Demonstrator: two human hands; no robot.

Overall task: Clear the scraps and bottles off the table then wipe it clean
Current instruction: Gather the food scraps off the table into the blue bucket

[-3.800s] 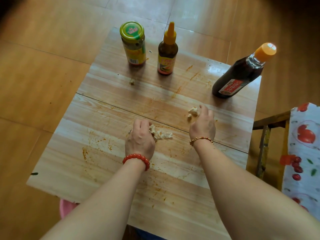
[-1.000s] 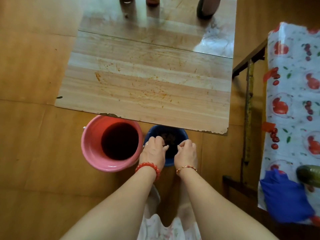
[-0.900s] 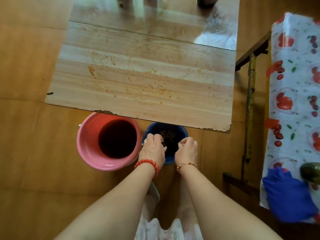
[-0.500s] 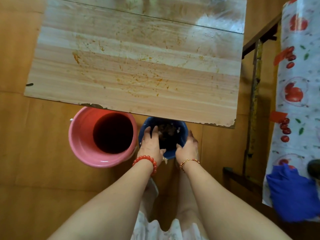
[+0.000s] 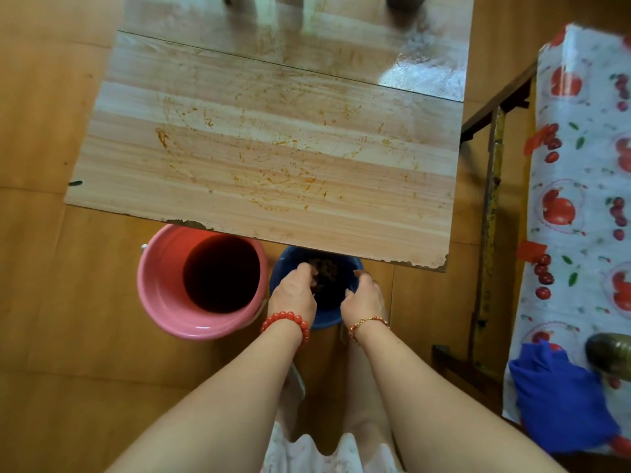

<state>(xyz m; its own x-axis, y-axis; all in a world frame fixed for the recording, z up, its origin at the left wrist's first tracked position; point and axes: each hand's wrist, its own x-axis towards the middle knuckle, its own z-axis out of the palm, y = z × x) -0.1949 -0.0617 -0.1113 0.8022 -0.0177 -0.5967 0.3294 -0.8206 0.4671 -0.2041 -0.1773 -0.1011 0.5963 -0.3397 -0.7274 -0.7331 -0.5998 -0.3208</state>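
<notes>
Your left hand (image 5: 293, 291) and right hand (image 5: 363, 295) hung over the blue bucket (image 5: 324, 320), fingers (image 5: 309, 268) curled loosely above dark scraps (image 5: 324, 268). Pink bucket (image 5: 170, 295) stood just beside it. Counter (image 5: 273, 206) bore orange smears (image 5: 273, 179).

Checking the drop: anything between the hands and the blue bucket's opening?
Nothing visible. Both the left hand and right hand are already over the blue bucket. The table edge overhangs only its far rim; the pink bucket stands beside it.
</notes>
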